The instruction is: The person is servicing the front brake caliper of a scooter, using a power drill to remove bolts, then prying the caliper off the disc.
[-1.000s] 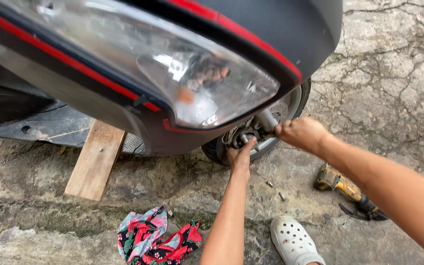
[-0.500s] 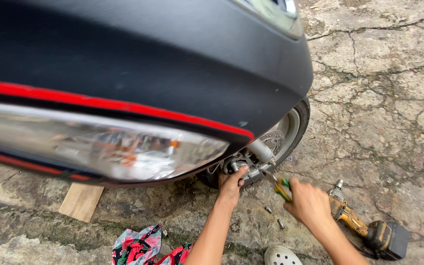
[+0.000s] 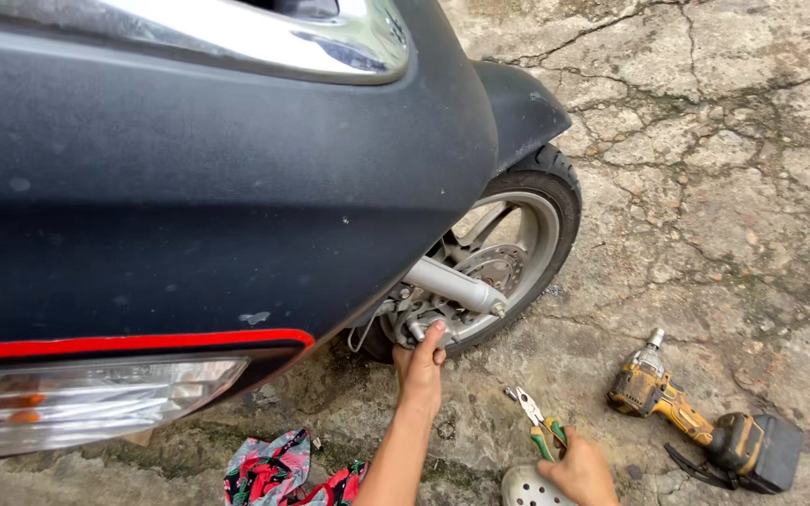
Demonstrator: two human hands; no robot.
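Observation:
A dark scooter [image 3: 236, 206] with a red stripe fills the left of the head view. Its front wheel [image 3: 555, 215] stands on cracked concrete, with a silver fork leg [image 3: 452, 284] across the hub. My left hand [image 3: 419, 367] reaches up to the hub, its fingers curled around a small metal fitting [image 3: 421, 328] under the fork leg. My right hand [image 3: 578, 473] is low at the bottom edge, closed on the green and yellow handles of a pair of pliers [image 3: 534, 417]. The plier jaws point up toward the wheel, about a hand's length from it.
A yellow and black cordless impact wrench [image 3: 677, 412] lies on the ground at the right. A white clog [image 3: 529, 487] shows beside my right hand. A red patterned cloth [image 3: 274, 473] lies at the bottom, under the scooter's headlight [image 3: 77, 403].
My view has swung up over the scooter's nose. My right hand left the hub, took hold of the pliers and drew back toward me. My left hand stayed at the hub.

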